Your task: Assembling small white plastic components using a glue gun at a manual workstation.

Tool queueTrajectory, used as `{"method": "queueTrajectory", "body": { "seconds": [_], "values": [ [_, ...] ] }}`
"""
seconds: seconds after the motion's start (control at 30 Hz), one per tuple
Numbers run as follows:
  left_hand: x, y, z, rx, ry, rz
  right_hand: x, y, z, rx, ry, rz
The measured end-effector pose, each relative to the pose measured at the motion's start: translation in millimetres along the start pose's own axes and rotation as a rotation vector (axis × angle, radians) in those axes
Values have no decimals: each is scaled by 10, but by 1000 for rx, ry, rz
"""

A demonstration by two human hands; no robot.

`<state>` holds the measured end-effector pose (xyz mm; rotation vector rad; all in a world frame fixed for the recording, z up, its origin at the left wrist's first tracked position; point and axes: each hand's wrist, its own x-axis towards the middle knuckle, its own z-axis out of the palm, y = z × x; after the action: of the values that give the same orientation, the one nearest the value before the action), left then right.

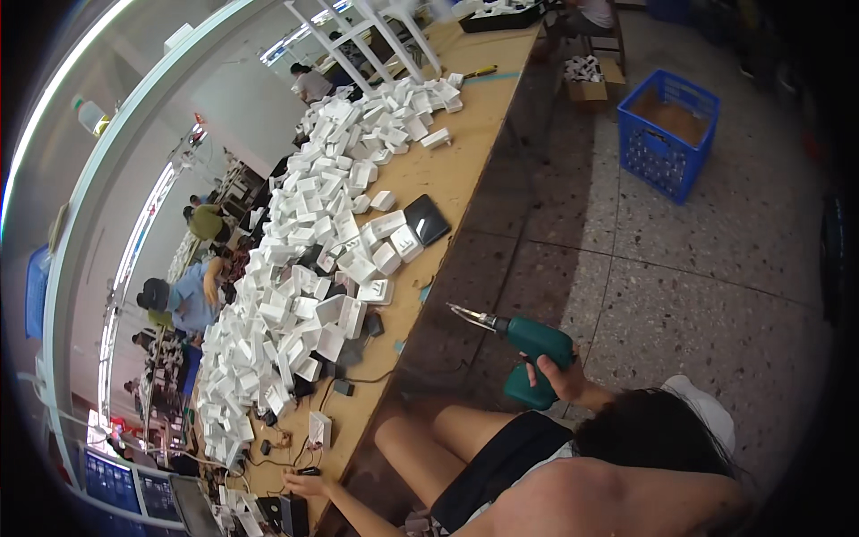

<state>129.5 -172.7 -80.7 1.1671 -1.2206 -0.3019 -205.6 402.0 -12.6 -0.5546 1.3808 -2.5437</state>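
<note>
The green tool (537, 338) is gripped in the curled right hand (564, 376), beside the worktop (438, 170); the left hand (306, 484) is at a black part (309, 471), grip unclear. White casings (295, 242) are heaped there, plenty apparently left, none identifiably finished.

So the teal-green pistol-grip power tool (537, 338) is held up, metal nose (472, 315) pointing left; small black oblong piece (308, 471) is by the tan tabletop (465, 134) edge.

Tube lights (154, 206) shine near a pale wall (234, 100), with speckled floor (698, 286) beside a long tan table (461, 166).
</note>
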Motion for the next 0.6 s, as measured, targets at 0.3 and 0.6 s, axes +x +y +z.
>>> {"method": "queueTrajectory", "body": {
  "seconds": [0.3,0.6],
  "values": [
    [-26,-159,1,-44,-28,41,-2,-144,79,-163,-123,-84],
    [-243,212,-36,4,-130,194,-50,-19,414,-104,49,-1]
  ]
}}
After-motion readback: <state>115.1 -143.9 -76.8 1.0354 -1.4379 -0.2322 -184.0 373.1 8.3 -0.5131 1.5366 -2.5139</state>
